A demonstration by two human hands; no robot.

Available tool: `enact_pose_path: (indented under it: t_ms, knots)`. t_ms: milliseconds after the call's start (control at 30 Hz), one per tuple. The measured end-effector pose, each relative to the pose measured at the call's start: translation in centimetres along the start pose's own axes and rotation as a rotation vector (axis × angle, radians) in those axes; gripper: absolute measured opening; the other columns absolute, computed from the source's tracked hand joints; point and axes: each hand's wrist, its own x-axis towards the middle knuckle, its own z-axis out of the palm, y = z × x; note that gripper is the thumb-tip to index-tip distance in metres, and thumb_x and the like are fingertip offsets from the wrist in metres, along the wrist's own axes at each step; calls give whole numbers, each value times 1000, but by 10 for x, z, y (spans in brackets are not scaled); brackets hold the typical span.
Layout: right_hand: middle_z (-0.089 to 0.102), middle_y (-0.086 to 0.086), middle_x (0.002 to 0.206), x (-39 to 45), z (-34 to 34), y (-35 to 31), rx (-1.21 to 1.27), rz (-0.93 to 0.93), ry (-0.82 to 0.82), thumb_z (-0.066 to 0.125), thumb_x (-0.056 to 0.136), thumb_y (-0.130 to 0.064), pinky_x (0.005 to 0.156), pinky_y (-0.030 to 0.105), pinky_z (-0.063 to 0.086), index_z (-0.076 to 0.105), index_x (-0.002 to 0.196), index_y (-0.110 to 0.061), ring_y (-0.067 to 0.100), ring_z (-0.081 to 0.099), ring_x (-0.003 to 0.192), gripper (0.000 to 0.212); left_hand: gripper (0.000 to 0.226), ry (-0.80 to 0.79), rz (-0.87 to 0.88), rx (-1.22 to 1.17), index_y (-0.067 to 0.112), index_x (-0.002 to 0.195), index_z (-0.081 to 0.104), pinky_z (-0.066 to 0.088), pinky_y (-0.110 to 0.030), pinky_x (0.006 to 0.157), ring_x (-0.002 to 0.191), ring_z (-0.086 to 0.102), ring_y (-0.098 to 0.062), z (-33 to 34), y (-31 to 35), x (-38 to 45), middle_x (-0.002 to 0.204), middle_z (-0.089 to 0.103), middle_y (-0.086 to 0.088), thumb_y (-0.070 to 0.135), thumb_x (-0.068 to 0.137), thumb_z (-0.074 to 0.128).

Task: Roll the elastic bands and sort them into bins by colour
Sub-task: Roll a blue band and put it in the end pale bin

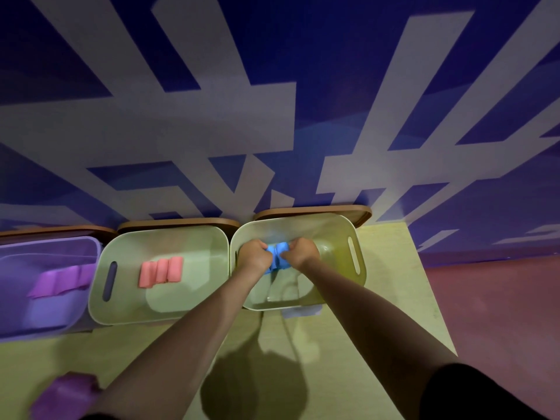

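The blue elastic band (277, 256) hangs over the right-hand green bin (356, 234), its bunched length running left to right between the two fists. The left hand (254, 254) and right hand (300, 252) each curl tightly round one end. Rolled pink bands (160, 271) lie in the middle bin (121, 247), their long axes pointing away from the person; purple bands (60, 284) lie in the purple bin (91, 247).
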Motion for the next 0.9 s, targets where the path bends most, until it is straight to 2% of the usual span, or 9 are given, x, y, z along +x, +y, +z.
enact_pose_path:
  t_ms: [67,167,233,300,400,533,667,800,900]
  knots:
    - [56,10,84,2,0,1,-10,16,5,66,84,-28,68,26,37,64,88,-6,28,57,83,23,32,-1,0,5,9,119,64,41,-27,95,117,56,-28,0,-1,1,126,61,-11,5,88,55]
    - [60,10,92,1,-5,7,9,67,46,71,81,-38,67,28,39,61,102,-4,28,60,89,41,31,-1,-3,5,11,117,64,42,-27,94,115,57,-29,0,-1,2,125,62,-11,6,88,56]
    - [56,7,84,0,-9,10,38,84,26,72,80,-41,58,27,39,58,93,-6,24,56,78,40,32,-12,-5,16,10,117,64,42,-28,95,115,57,-29,-1,0,1,125,62,-11,5,87,57]
    - [54,5,68,3,-11,11,41,77,-21,70,81,-44,46,25,37,54,74,-8,22,56,62,40,33,-31,-9,29,11,118,64,43,-29,95,115,58,-29,-2,0,2,126,62,-12,6,86,60]
    - [52,3,46,4,-15,13,101,89,-58,67,84,-39,44,21,40,50,59,-10,16,50,41,42,35,-51,-9,51,12,121,62,43,-30,96,116,57,-30,-3,1,2,127,61,-11,7,87,60]
    - [50,4,45,5,-17,18,154,64,-67,66,85,-32,59,27,46,53,52,-10,17,46,45,42,36,-44,5,61,12,122,62,41,-29,97,118,55,-29,-3,3,1,128,60,-11,8,88,56]
    - [43,2,44,5,-16,16,174,54,-67,65,86,-28,63,30,40,48,51,-12,19,39,52,42,35,-25,26,68,10,122,62,41,-29,97,119,55,-31,-3,7,-1,127,61,-12,8,90,51]
    - [41,-4,30,5,-19,13,138,42,-85,61,88,-30,66,30,40,48,50,-12,18,40,51,44,31,-20,27,83,8,117,64,43,-30,91,114,57,-31,-4,8,-2,123,63,-13,8,90,50]
    - [48,3,48,4,-22,13,144,34,-76,60,90,-29,70,31,42,49,52,-14,20,45,59,42,31,-19,25,90,8,118,63,43,-29,90,114,56,-31,-4,8,-2,124,62,-13,8,90,51]
